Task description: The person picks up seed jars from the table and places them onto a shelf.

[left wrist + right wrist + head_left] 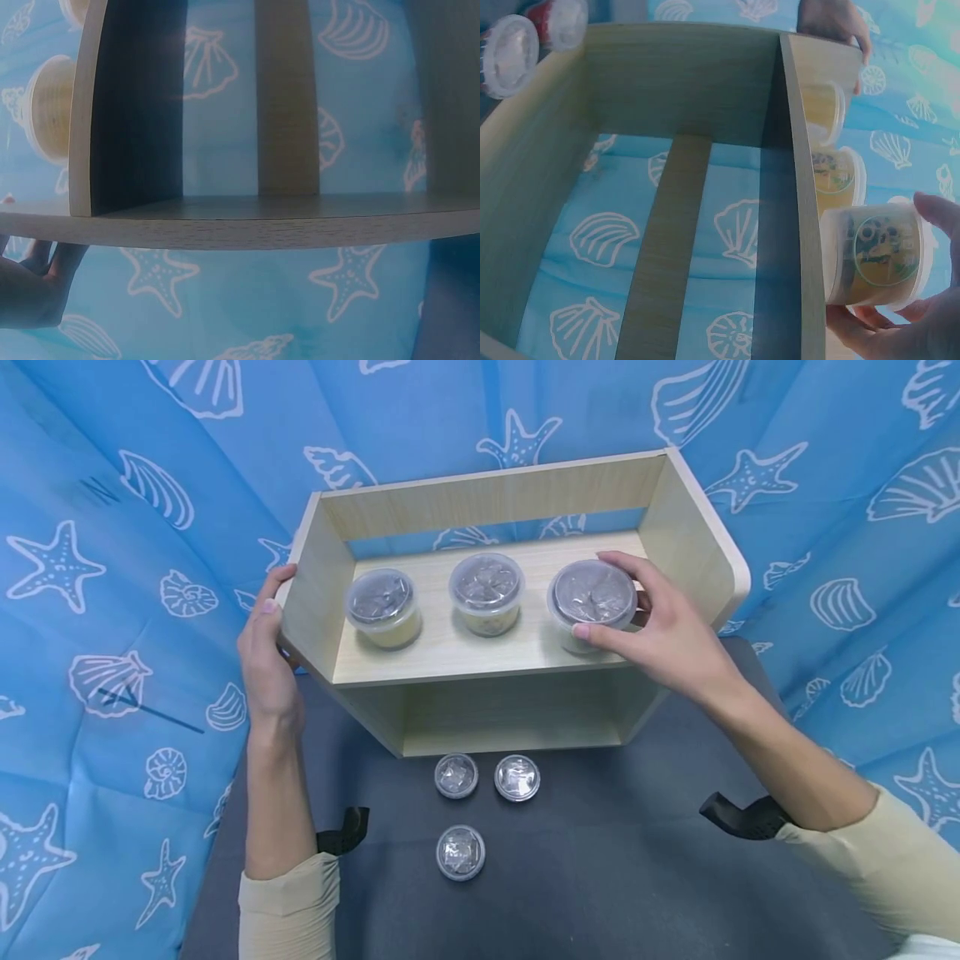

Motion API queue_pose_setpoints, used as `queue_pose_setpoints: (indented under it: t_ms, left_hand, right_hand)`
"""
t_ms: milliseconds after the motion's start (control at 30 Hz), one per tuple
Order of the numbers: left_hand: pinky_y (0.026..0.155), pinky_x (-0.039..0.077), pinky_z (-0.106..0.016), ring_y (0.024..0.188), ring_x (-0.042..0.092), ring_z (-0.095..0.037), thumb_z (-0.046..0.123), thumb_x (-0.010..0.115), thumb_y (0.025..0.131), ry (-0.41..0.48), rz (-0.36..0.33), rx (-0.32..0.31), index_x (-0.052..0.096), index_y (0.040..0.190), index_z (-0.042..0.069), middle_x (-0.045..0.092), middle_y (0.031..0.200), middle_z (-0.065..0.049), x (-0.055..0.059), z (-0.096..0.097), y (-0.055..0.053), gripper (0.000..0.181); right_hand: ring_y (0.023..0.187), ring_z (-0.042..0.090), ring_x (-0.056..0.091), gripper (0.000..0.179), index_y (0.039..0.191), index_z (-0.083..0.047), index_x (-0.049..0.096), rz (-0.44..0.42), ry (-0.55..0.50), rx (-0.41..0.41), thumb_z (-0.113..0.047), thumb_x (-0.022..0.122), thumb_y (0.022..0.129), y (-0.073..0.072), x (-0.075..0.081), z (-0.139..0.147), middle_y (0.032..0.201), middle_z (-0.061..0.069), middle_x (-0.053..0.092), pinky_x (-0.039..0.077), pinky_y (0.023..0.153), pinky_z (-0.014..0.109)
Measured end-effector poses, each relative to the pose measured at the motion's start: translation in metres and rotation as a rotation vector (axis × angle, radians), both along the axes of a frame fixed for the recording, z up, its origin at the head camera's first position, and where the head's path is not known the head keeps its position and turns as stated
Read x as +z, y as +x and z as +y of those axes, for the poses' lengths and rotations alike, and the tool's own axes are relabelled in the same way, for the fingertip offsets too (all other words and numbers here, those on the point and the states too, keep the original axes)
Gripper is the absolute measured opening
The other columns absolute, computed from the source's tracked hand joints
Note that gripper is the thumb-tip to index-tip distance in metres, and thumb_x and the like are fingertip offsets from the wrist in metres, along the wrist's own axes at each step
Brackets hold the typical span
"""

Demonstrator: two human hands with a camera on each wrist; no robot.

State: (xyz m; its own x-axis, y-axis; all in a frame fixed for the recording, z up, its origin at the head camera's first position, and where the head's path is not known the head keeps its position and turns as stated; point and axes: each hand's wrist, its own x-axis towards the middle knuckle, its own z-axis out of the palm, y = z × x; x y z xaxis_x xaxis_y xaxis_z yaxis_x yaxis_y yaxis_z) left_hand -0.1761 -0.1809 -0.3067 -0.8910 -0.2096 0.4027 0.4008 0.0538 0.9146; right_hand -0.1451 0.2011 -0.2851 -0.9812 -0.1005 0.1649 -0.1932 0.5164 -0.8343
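Note:
My right hand [667, 627] grips a clear plastic tub [595, 593] with a film-covered lid, thumb and fingers around its side, at the right of the upper board of a pale wooden shelf [480, 667]. In the right wrist view the tub [874, 255] bears a round printed label and has yellowish contents. Two similar tubs stand to its left, a middle tub [487, 593] and a left tub [383, 608]. My left hand [268, 652] holds the front edge of the shelf's left side panel, some fingers hidden behind it.
Three smaller lidded cups stand on the dark table [600, 860] before the shelf: a left cup [456, 776], a right cup [517, 777] and a nearer cup [461, 852]. A blue shell-print curtain [120, 610] hangs behind and at both sides. The shelf has a lower compartment [510, 710].

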Motion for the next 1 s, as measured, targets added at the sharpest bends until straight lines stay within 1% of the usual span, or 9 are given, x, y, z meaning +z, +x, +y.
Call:
queue_pose_setpoints:
  t_ms: [67, 133, 200, 300, 367, 433, 633, 833, 1000]
  left_hand:
    - [0.054, 0.025, -0.028, 0.071, 0.04, -0.017, 0.024, 0.035, 0.103, 0.0, 0.003, 0.002, 0.064, 0.132, 0.016, 0.06, 0.116, -0.01, 0.0, 0.0, 0.0, 0.042]
    - [0.053, 0.025, -0.028, 0.069, 0.039, -0.017, 0.024, 0.035, 0.103, -0.002, 0.005, 0.005, 0.064, 0.132, 0.016, 0.06, 0.114, -0.01, 0.0, 0.0, 0.0, 0.042]
    - [0.053, 0.024, -0.029, 0.066, 0.036, -0.016, 0.024, 0.035, 0.103, -0.004, 0.004, 0.009, 0.064, 0.132, 0.016, 0.058, 0.103, -0.009, 0.001, 0.0, 0.0, 0.042]
    - [0.052, 0.022, -0.029, 0.059, 0.03, -0.016, 0.024, 0.035, 0.103, -0.003, 0.002, 0.011, 0.064, 0.132, 0.016, 0.05, 0.083, -0.006, 0.001, 0.0, 0.0, 0.042]
    - [0.052, 0.022, -0.028, 0.057, 0.028, -0.016, 0.024, 0.036, 0.103, 0.001, 0.001, 0.01, 0.064, 0.132, 0.016, 0.047, 0.077, -0.004, 0.002, 0.0, 0.0, 0.042]
    - [0.051, 0.022, -0.028, 0.056, 0.026, -0.016, 0.024, 0.036, 0.103, 0.007, 0.0, 0.008, 0.064, 0.132, 0.015, 0.044, 0.073, -0.004, 0.002, -0.001, 0.0, 0.042]
    - [0.051, 0.022, -0.028, 0.055, 0.026, -0.016, 0.024, 0.035, 0.103, 0.004, 0.0, 0.011, 0.064, 0.133, 0.015, 0.044, 0.072, -0.003, 0.002, -0.001, 0.001, 0.042]
    - [0.05, 0.022, -0.027, 0.053, 0.026, -0.017, 0.024, 0.036, 0.104, 0.014, -0.002, 0.007, 0.064, 0.133, 0.015, 0.042, 0.069, -0.002, 0.001, 0.001, 0.001, 0.041]
    - [0.052, 0.023, -0.029, 0.059, 0.031, -0.016, 0.025, 0.035, 0.103, -0.001, -0.009, -0.004, 0.063, 0.134, 0.016, 0.049, 0.08, -0.005, 0.001, 0.001, 0.0, 0.042]
  right_hand:
    - [0.115, 0.027, 0.055, 0.081, 0.153, -0.018, 0.037, -0.009, -0.002, -0.021, -0.03, 0.08, 0.085, -0.004, 0.0, 0.0, 0.136, 0.01, 0.052, 0.043, 0.085, 0.026]
    - [0.116, 0.027, 0.054, 0.082, 0.153, -0.018, 0.036, -0.012, -0.014, -0.036, -0.03, 0.08, 0.085, -0.009, -0.001, -0.001, 0.138, 0.01, 0.051, 0.043, 0.086, 0.028]
    - [0.117, 0.027, 0.054, 0.082, 0.154, -0.019, 0.036, -0.018, -0.029, -0.047, -0.03, 0.079, 0.085, -0.013, -0.002, -0.001, 0.14, 0.01, 0.049, 0.043, 0.087, 0.028]
    - [0.117, 0.027, 0.053, 0.079, 0.152, -0.018, 0.038, -0.03, -0.053, -0.053, -0.029, 0.079, 0.085, -0.018, -0.004, -0.002, 0.141, 0.009, 0.049, 0.043, 0.086, 0.027]
    - [0.117, 0.027, 0.053, 0.078, 0.152, -0.017, 0.039, -0.039, -0.06, -0.055, -0.028, 0.079, 0.085, -0.022, -0.005, -0.003, 0.141, 0.01, 0.048, 0.043, 0.086, 0.026]
    - [0.118, 0.028, 0.052, 0.079, 0.152, -0.016, 0.039, -0.045, -0.067, -0.057, -0.027, 0.079, 0.085, -0.025, -0.005, -0.004, 0.142, 0.011, 0.048, 0.043, 0.088, 0.029]
    - [0.122, 0.027, 0.05, 0.081, 0.152, -0.013, 0.038, -0.038, -0.047, -0.07, -0.03, 0.079, 0.085, -0.031, -0.008, -0.005, 0.145, 0.013, 0.046, 0.041, 0.099, 0.042]
    - [0.125, 0.029, 0.048, 0.083, 0.152, -0.011, 0.037, -0.027, -0.007, -0.081, -0.033, 0.079, 0.084, -0.032, -0.008, -0.004, 0.144, 0.016, 0.047, 0.038, 0.103, 0.046]
    - [0.126, 0.032, 0.049, 0.086, 0.153, -0.008, 0.036, -0.003, 0.056, -0.081, -0.037, 0.079, 0.084, -0.033, -0.008, -0.005, 0.143, 0.019, 0.049, 0.036, 0.105, 0.05]
